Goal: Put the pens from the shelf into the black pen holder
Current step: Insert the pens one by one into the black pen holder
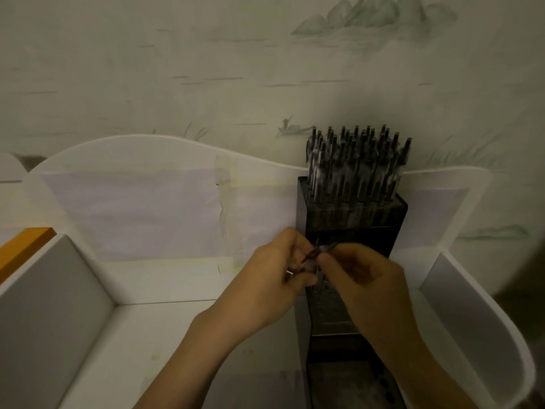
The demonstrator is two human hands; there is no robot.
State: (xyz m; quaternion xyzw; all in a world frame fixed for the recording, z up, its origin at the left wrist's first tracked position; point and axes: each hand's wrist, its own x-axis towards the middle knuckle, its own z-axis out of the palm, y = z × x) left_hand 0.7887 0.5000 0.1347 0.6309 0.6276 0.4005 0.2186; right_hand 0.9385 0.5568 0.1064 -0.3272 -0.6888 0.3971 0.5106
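Observation:
The black pen holder stands on the white shelf against its back panel, with several dark-capped pens upright in its rear section. In front of the holder's middle section both hands meet on one dark pen. My left hand grips the pen's lower end in curled fingers. My right hand pinches its upper end from the right. Most of the pen is hidden by the fingers. The holder's lower front part lies behind my right forearm.
The shelf has white side walls at the left and right and a wavy back panel with taped paper. An orange edge shows at far left. A painted wall rises behind.

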